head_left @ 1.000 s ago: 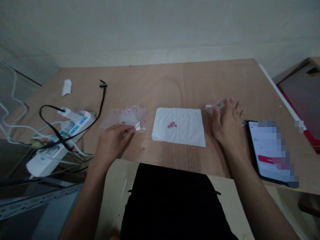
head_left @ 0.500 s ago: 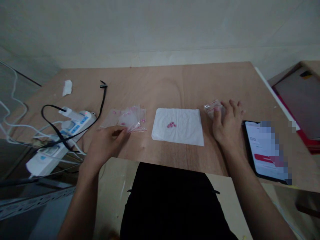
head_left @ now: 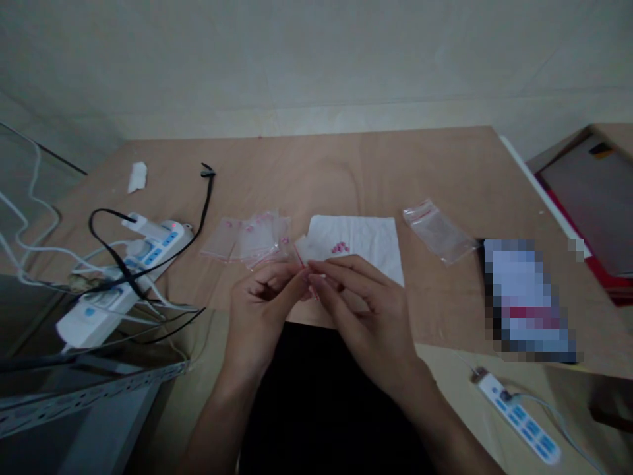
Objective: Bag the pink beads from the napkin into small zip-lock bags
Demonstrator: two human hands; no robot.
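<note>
On the wooden tabletop (head_left: 297, 175), a white napkin (head_left: 373, 236) is lying flat, its near side partly hidden behind the right hand (head_left: 373, 310). Just right of a few overlapping zip bags (head_left: 254, 241), that hand and the left hand (head_left: 262, 307) are meeting, their fingertips clamping one small red-striped bag (head_left: 302, 248), while a cluster of tiny pink beads (head_left: 340, 248) is resting on the napkin.
</note>
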